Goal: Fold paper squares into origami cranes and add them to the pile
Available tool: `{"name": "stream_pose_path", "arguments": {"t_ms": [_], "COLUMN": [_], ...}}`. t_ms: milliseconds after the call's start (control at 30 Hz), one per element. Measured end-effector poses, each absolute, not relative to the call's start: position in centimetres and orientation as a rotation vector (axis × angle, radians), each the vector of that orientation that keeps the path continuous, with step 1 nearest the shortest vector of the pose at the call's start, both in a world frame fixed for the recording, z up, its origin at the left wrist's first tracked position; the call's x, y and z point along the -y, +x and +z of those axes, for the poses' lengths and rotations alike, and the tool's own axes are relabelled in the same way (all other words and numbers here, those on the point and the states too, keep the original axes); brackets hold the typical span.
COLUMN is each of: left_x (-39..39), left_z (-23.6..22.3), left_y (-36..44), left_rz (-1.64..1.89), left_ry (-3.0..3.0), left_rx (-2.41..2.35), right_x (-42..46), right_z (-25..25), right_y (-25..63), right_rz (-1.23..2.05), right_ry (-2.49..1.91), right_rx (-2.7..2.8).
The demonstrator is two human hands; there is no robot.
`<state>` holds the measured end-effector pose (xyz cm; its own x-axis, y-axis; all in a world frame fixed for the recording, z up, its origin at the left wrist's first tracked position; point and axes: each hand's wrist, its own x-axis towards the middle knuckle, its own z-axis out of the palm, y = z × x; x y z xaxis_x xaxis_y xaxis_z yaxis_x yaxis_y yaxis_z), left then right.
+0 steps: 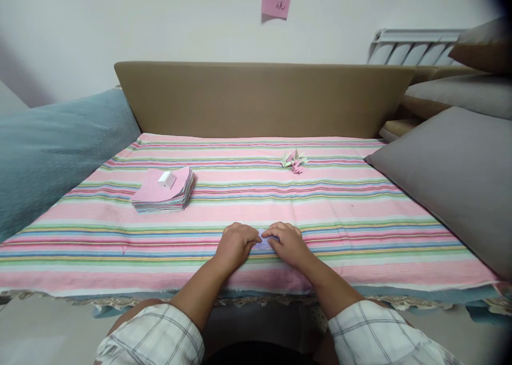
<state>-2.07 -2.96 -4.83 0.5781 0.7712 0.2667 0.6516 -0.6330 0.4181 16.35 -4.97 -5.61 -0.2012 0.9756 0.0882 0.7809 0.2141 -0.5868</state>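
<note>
A small piece of lilac paper (262, 243) lies on the striped cloth, mostly covered by my hands. My left hand (239, 242) grips its left side, with thumb and fingers closed together. On the opposite side my right hand (288, 242) holds the paper the same way, its fingertips almost meeting those of the left. How the sheet is folded cannot be made out. Beyond the hands, a few folded paper figures (295, 162) in pink and pale green sit in a cluster.
A stack of coloured paper (160, 194) stands at the left with a small white block (167, 180) on top. The striped cloth (344, 215) covers the seat. A blue cushion (64, 146) borders the left, grey cushions (448, 167) the right, and a brown backrest (264, 98) the rear.
</note>
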Motion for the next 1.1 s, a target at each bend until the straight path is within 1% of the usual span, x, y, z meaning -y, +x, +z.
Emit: {"name": "stream_pose_path", "arguments": {"t_ms": [100,433,567,800,1100], "left_x": [2.9,4.5,4.5,4.7,4.6], "left_z": [-4.8,-4.8,-4.9,-5.2,-5.7], "left_y": [-2.4,-1.7,-1.8,-2.1,-2.1], "left_rz": [0.573,0.342,0.401,0.47,0.521], "left_ry": [2.635,2.915,2.875,2.826,2.815], "left_rx": [-1.134,-1.261,-1.252,-1.267,-1.26], "right_x": [4.9,4.9,5.0,5.4,5.0], "right_z": [-5.7,-5.9,-5.8,-6.0,-6.1], "right_y": [16.4,16.8,16.7,15.6,17.9], "right_rz": [0.594,0.603,0.626,0.45,0.596], "right_ry": [-1.62,-1.58,-1.556,-1.645,-1.415], "right_rx": [2.062,2.074,2.0,1.946,2.03]}}
